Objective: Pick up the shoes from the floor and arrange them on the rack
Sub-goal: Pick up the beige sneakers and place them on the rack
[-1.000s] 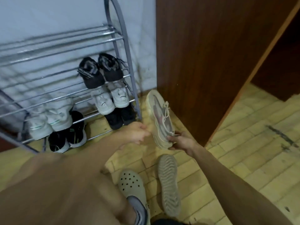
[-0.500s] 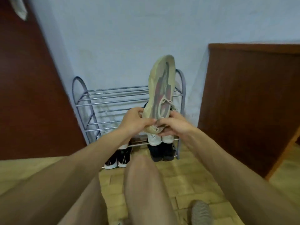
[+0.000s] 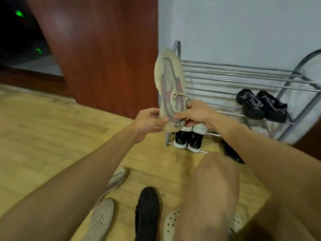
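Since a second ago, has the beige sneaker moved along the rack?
Yes: the beige sneaker rose and went from the right end of the rack to its left post.

Change over one second: the beige shoe [image 3: 169,87], formerly held low and tilted beside the right end of the rack [image 3: 243,70], now stands toe-up before the rack's left post. The left hand [image 3: 147,121] has moved from its side to the heel, joining the right hand [image 3: 196,113]. A black shoe [image 3: 147,211] has entered view on the floor.
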`<state>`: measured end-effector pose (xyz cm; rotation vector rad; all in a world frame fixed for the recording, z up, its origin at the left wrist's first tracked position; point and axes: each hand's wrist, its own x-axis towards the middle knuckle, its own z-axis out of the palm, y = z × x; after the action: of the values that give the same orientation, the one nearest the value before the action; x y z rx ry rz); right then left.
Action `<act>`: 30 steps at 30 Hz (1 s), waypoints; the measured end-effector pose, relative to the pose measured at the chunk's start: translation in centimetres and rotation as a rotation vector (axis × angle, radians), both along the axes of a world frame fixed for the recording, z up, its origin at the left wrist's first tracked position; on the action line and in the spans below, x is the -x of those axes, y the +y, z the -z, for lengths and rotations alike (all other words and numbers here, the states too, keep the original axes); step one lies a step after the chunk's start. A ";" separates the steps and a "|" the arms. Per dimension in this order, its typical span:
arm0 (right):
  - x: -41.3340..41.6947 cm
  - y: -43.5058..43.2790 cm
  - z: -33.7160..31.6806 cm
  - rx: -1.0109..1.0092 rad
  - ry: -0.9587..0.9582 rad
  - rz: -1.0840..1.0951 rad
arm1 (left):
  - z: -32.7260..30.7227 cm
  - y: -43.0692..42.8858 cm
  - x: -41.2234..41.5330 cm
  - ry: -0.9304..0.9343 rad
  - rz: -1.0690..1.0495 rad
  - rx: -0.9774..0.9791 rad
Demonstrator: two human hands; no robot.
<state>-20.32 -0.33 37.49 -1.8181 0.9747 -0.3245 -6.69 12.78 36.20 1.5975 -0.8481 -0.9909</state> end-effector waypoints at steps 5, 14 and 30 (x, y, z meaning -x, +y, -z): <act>-6.1 2.5 6.2 -0.162 0.111 -0.114 | 7.0 4.7 -5.6 0.052 -0.010 -0.177; -10.3 8.1 18.9 -0.361 0.301 -0.093 | 22.0 11.9 -11.3 0.022 -0.197 -0.532; -10.2 11.3 33.0 -0.526 0.407 0.066 | 35.8 16.8 -19.5 -0.507 -0.083 -1.149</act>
<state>-10.15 10.94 4.51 -1.3890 1.2612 0.2600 12.79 29.55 0.36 2.9229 -0.5049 -1.0907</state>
